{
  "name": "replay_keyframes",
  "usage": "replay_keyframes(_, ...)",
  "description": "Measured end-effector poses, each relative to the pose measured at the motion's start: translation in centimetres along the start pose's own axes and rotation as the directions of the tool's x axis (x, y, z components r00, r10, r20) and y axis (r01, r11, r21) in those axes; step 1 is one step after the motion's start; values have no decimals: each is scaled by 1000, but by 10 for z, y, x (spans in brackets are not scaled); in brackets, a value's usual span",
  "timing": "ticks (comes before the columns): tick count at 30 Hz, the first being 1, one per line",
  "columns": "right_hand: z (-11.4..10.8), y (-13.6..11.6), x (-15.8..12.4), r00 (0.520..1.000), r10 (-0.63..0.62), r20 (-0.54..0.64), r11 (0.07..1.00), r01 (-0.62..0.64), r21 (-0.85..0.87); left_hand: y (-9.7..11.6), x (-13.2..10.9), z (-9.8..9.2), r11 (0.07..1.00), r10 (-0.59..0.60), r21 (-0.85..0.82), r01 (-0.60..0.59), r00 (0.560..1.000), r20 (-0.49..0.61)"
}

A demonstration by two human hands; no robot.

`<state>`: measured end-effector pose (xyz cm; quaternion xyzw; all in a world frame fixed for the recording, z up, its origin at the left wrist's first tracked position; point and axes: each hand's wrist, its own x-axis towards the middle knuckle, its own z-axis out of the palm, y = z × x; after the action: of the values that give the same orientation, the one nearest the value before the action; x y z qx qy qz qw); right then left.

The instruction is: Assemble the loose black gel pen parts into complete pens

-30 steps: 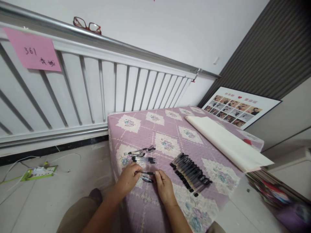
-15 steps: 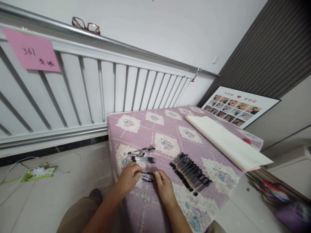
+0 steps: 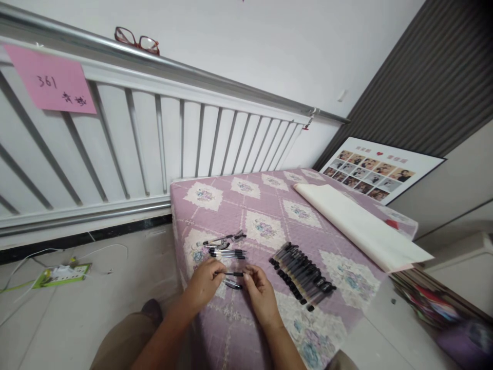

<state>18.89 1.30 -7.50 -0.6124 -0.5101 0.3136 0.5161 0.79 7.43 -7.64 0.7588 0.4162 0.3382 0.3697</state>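
My left hand (image 3: 204, 282) and my right hand (image 3: 260, 292) meet over the near left part of a purple quilted cover (image 3: 269, 205). Both pinch one black pen (image 3: 233, 274), held level between them, left fingers on its barrel and right fingertips at its other end. A dark pen part (image 3: 232, 284) lies on the cover just under it. Beyond my hands lies a small heap of loose pens and parts (image 3: 225, 246). To the right, several capped black pens (image 3: 302, 275) lie side by side in a slanted row.
A cream roll of paper (image 3: 358, 226) lies across the far right of the cover. A framed photo collage (image 3: 379, 172) leans on the wall behind. White railing (image 3: 134, 144) with a pink note (image 3: 50, 85) and red glasses (image 3: 137, 41) stands at the left. A power strip (image 3: 61, 274) lies on the floor.
My right hand has shifted slightly up and left along the pen, its fingertips now closer to the pen's end. The left hand and everything else stay as they were.
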Motion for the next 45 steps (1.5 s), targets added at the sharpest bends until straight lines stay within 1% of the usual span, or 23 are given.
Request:
replay_keyframes(3, 0, 1, 1, 1000, -16, 25, 1000, 16, -22, 0, 0, 0, 1000, 4, -5, -4, 1000, 4)
replay_keyframes(6, 0, 1, 0, 1000, -16, 9, 996, 17, -84, 1, -1, -1, 1000, -1, -14, 1, 1000, 9)
replay_keyframes(11, 0, 2, 0, 1000, -14, 3, 1000, 14, -2, 2, 0, -1, 1000, -5, -4, 5, 1000, 3)
replay_keyframes(16, 0, 1, 0, 1000, -26, 7, 996, 27, -86, 2, 0, -1, 1000, -2, -19, 2, 1000, 16)
replay_keyframes(19, -1, 2, 0, 1000, -23, -10, 998, 22, -52, 2, 0, -1, 1000, -2, -19, 2, 1000, 12)
replay_keyframes(22, -1, 3, 0, 999, -33, 13, 999, 33, -10, 2, 0, -1, 1000, 3, -1, -3, 1000, 7)
replay_keyframes(25, 0, 2, -1, 999, -31, 35, 998, 33, -55, 2, -1, -1, 1000, 12, -3, -12, 1000, 5)
replay_keyframes(28, 0, 2, 0, 999, -25, 20, 996, 26, -87, 2, -1, 0, 1000, 8, -15, -8, 1000, 6)
replay_keyframes(30, 0, 4, 0, 1000, -22, 9, 997, 23, -71, 2, 0, 0, 1000, -1, -20, 1, 1000, -6)
replay_keyframes(33, -1, 8, 1, 999, -20, -26, 998, 19, -63, -1, 1, 2, 998, -35, -56, 32, 998, -58)
replay_keyframes(35, 0, 9, 0, 998, -52, -42, 991, 47, -127, -4, 3, 3, 991, -88, -112, 77, 991, -104)
replay_keyframes(37, 2, 8, -2, 993, -117, -27, 970, 108, -220, -7, 3, 4, 977, -151, -170, 126, 978, -143)
replay_keyframes(39, 4, 5, -4, 981, -193, 24, 935, 192, -300, -10, 3, 4, 968, -185, -202, 151, 968, -167)
replay_keyframes(41, 7, 1, -5, 963, -251, 94, 897, 268, -352, -11, 3, 5, 966, -191, -206, 154, 965, -177)
replay_keyframes(43, 9, -2, -6, 951, -267, 158, 870, 308, -386, -12, 3, 5, 969, -187, -195, 151, 966, -180)
replay_keyframes(45, 9, -2, -6, 955, -242, 171, 880, 290, -376, -11, 3, 4, 973, -179, -181, 147, 967, -181)
